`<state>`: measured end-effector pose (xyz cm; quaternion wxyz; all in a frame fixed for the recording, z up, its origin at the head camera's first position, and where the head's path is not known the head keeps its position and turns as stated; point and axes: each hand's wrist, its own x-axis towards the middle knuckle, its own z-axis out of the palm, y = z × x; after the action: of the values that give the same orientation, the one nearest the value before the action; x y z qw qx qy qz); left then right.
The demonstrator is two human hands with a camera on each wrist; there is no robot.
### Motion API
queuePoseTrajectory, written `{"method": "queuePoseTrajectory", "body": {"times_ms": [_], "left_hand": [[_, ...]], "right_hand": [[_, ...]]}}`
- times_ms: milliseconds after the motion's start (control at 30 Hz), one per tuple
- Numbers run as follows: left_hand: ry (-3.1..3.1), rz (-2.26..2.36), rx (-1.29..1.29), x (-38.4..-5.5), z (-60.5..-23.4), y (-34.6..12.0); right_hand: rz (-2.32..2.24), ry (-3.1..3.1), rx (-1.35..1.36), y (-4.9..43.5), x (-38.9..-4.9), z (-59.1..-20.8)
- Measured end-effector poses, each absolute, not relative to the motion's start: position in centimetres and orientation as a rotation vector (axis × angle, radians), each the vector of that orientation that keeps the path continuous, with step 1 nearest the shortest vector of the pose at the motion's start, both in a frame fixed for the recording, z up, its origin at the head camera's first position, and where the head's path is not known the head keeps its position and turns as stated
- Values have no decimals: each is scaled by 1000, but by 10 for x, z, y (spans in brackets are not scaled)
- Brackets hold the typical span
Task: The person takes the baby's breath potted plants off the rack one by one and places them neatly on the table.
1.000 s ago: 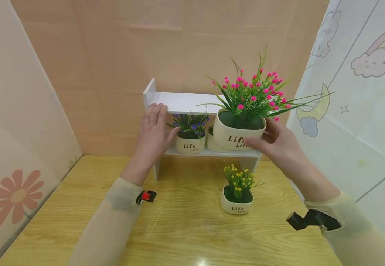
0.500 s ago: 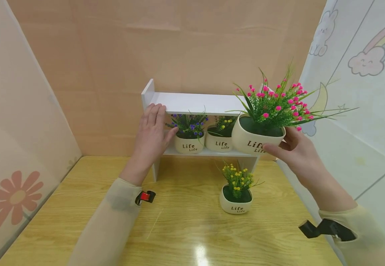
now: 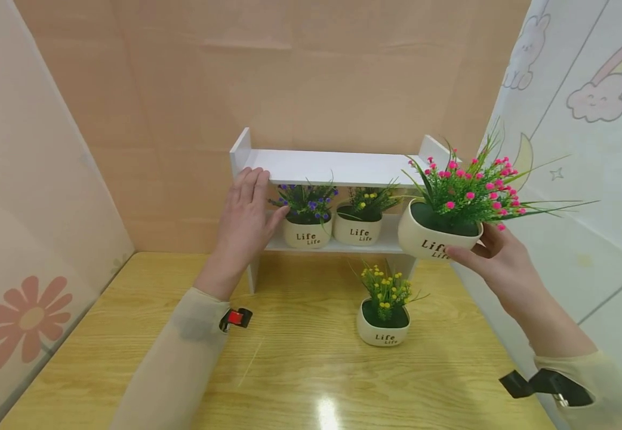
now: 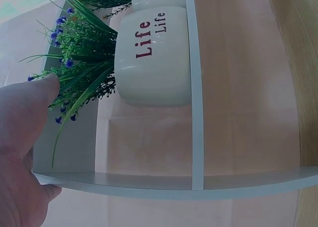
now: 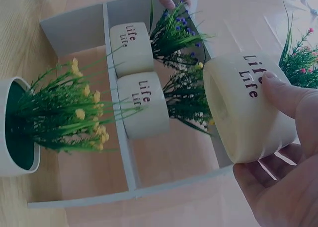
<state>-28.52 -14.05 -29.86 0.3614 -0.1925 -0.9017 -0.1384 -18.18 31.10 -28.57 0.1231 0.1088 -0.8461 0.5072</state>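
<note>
My right hand (image 3: 510, 269) grips a cream "Life" pot (image 3: 440, 230) of pink flowers, thumb on its front and fingers behind. The pot is held in the air, slightly tilted, before the right end of a white two-tier shelf (image 3: 338, 166). In the right wrist view its hollow underside shows. My left hand (image 3: 246, 218) rests at the shelf's upper left corner, fingers extended and thumb apart, near the blue-purple flowers. On the lower tier stand a pot of blue-purple flowers (image 3: 308, 235) and, to its right, a pot of yellow flowers (image 3: 358, 232).
Another pot of yellow flowers (image 3: 383, 331) stands on the wooden table (image 3: 300, 370) in front of the shelf. A tan backdrop (image 3: 316, 77) hangs behind, with printed white panels at the left and right (image 3: 612, 197).
My right hand has carried the pot of pink flowers rightward and down, from before the shelf's middle to its right end. The left hand stays at the corner.
</note>
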Motion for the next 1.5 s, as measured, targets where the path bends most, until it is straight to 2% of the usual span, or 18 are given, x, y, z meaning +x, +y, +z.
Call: {"method": "queuePoseTrajectory", "body": {"times_ms": [967, 1500], "left_hand": [[-2283, -355, -512, -288, -302, -140], [-2312, -352, -508, -288, -300, -140]], "right_hand": [[1396, -2608, 197, 368, -189, -330], [1401, -2679, 203, 399, -189, -368]]}}
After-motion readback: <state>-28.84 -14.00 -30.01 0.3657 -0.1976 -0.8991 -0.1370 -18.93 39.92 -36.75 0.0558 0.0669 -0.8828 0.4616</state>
